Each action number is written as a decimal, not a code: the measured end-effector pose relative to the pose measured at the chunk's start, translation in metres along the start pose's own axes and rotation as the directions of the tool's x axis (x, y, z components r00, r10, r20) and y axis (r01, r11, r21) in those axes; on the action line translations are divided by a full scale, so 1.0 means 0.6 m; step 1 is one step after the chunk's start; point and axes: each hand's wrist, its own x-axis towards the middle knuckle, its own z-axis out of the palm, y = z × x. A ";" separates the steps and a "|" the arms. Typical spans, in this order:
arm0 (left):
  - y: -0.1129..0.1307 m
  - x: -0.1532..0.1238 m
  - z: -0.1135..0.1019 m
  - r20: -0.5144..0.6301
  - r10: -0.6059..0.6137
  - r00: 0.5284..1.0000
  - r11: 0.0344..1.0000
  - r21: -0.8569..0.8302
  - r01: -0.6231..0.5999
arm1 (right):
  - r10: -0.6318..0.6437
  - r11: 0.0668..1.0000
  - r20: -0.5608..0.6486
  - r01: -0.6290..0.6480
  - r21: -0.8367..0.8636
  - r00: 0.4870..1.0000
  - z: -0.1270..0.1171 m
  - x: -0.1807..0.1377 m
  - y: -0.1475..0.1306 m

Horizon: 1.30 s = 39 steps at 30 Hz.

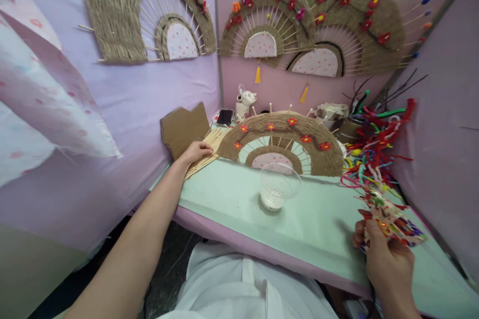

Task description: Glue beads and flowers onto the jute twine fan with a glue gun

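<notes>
Sticks (210, 146), thin and pale, lie in a loose bundle at the far left of the table (232, 194), at about ten o'clock from the cup (280, 185).

The table is mint green and runs from nine o'clock down to four o'clock in the head view. At its back, near twelve o'clock, stands a fan (280, 129) woven of brown twine over a stick frame, with small red flowers on it. A piece of cardboard (183, 127) leans at the fan's nine o'clock, just behind the sticks. A tangle of pipe cleaners (377, 144) spills out at three o'clock. The clear cup sits in front of the fan and holds white beads (272, 199).

The left hand (196, 151) lies palm down on the bundle, fingers curled. Whether it has pinched any sticks I cannot tell. The right hand (387, 259), at five o'clock, is closed around a colourful packet (394, 219).

The sticks look light and apt to roll. I judge a flat press followed by a fingertip pinch would lift them without scattering the rest toward the fan.
</notes>
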 end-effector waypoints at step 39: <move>0.003 -0.007 0.004 -0.031 0.020 0.999 1.000 0.009 -0.019 | 0.002 1.000 -0.014 -0.003 -0.024 1.000 -0.007 0.007 0.015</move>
